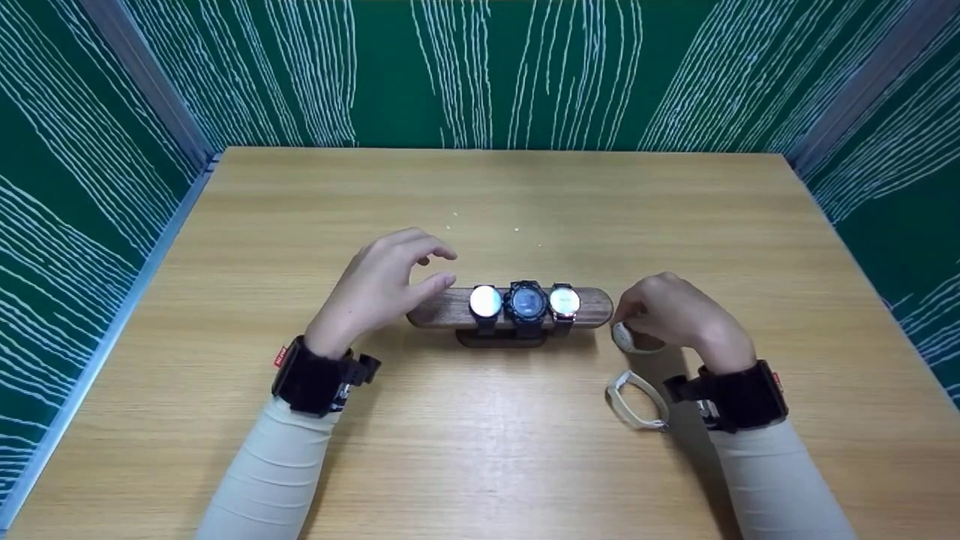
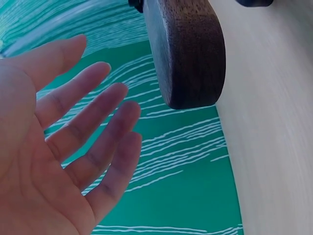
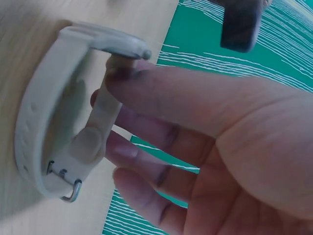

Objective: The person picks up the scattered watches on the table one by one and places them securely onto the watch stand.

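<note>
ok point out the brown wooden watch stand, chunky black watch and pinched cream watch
Brown wooden watch stand [image 1: 595, 308], head view, bar's right end.
Chunky black watch [image 1: 528, 303], head view, dial.
Pinched cream watch [image 3: 39, 99], right wrist view, strap.

A light wooden table shows fine grain. Near its middle, a brown stand rests on a dark, rounded base. Nearer the person and to the right, a white watch lies looped on its side. White specks dot the surface behind the stand.
</note>
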### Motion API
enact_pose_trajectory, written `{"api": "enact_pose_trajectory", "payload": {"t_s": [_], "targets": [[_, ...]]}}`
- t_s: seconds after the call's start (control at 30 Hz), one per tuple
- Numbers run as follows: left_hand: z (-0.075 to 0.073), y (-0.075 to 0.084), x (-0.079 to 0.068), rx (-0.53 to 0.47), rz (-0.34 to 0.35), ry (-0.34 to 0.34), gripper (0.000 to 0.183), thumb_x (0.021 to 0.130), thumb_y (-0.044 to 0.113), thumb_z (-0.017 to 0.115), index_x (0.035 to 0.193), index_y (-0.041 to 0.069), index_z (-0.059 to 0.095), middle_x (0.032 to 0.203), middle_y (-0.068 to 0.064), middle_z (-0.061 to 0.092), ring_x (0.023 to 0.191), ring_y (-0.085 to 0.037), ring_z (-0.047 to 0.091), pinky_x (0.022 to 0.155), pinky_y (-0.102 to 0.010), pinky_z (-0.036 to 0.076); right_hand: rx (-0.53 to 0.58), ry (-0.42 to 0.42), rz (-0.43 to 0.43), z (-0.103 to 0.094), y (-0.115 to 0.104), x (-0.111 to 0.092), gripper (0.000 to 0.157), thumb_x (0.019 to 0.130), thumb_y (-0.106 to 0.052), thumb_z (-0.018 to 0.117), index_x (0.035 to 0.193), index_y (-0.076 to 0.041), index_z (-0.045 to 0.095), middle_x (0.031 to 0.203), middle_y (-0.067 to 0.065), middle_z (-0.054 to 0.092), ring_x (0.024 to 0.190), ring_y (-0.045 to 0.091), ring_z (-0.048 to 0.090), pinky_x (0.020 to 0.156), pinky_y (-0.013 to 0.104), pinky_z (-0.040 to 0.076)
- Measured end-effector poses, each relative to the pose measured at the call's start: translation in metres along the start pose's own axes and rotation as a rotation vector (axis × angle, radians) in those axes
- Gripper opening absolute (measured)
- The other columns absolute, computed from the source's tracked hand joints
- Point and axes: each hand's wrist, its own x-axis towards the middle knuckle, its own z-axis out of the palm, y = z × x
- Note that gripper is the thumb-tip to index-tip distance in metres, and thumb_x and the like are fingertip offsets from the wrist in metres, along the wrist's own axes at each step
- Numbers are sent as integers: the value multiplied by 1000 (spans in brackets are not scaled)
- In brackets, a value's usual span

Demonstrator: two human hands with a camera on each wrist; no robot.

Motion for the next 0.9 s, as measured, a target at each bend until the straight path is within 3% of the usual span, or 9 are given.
{"api": "enact_pose_trajectory", "payload": {"t_s": [0.3, 0.57, 0.9], "targets": [[-2, 6, -2, -3, 44, 84, 28, 100, 28, 77, 126, 16, 76, 125, 1, 73, 107, -20, 69, 93, -42, 54, -2, 128, 0, -16, -3, -11, 17, 89, 5, 71, 97, -5, 81, 91, 7, 78, 86, 25, 72, 80, 48, 59], [-3, 12, -3, -10, 79, 116, 30, 99, 27, 79, 127, 16, 75, 127, 0, 73, 106, -19, 70, 94, -42, 54, -37, 309, -75, -31, -18, -22, 12, 90, 2, 73, 94, -8, 80, 87, 3, 76, 83, 18, 70, 75, 40, 57], [1, 24, -4, -14, 140, 94, 33, 99, 26, 78, 130, 16, 74, 122, 0, 73, 101, -17, 70, 89, -36, 56, 56, 487, -139, -41, -48, -36, 14, 94, -2, 79, 105, -10, 80, 98, 0, 76, 85, 13, 71, 73, 9, 51]]}}
